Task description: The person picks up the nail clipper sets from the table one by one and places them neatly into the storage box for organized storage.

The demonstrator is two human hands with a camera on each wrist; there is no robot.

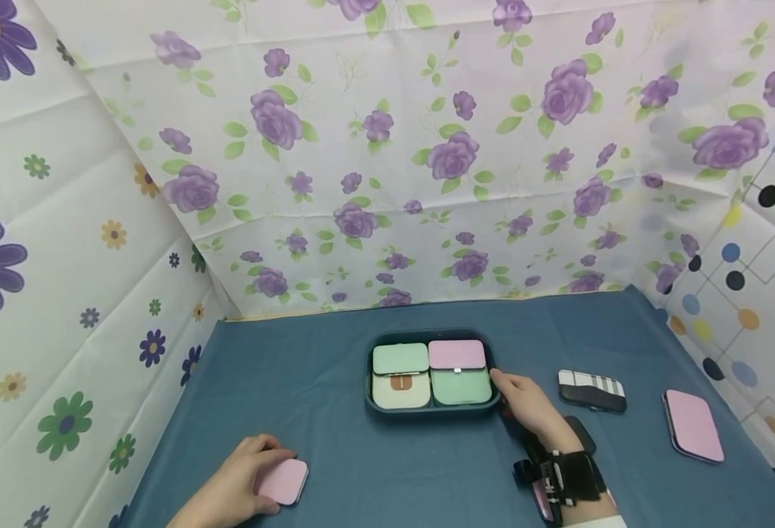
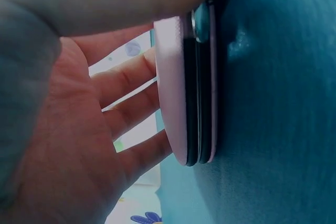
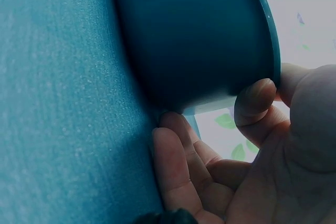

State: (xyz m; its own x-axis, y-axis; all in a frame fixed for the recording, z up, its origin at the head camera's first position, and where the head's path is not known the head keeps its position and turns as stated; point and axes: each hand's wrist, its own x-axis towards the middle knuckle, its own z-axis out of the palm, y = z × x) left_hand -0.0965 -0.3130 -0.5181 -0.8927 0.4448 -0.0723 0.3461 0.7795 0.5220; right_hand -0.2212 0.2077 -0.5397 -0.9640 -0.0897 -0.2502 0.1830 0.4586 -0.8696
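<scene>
At the lower left, my left hand [image 1: 240, 480] grips a small pink case [image 1: 283, 482], thumb on the near side and fingers on the far side. The left wrist view shows the case [image 2: 172, 93] on edge, with dark sides and a metal clasp, close to the blue cloth. My right hand [image 1: 526, 400] pinches the rim at the right end of a dark teal tray [image 1: 427, 413]. Inside the tray lie a light green case [image 1: 400, 358], a pink case [image 1: 456, 354], a cream case with a brown patch [image 1: 400, 392] and another green case [image 1: 461, 389].
A black-and-white striped case [image 1: 592, 391] and a larger pink case [image 1: 693, 425] lie right of the tray. Partly hidden under my right forearm are a dark item [image 1: 581, 434] and a pink one. Flower-printed sheets [image 1: 361, 161] wall the blue-covered table [image 1: 281, 381].
</scene>
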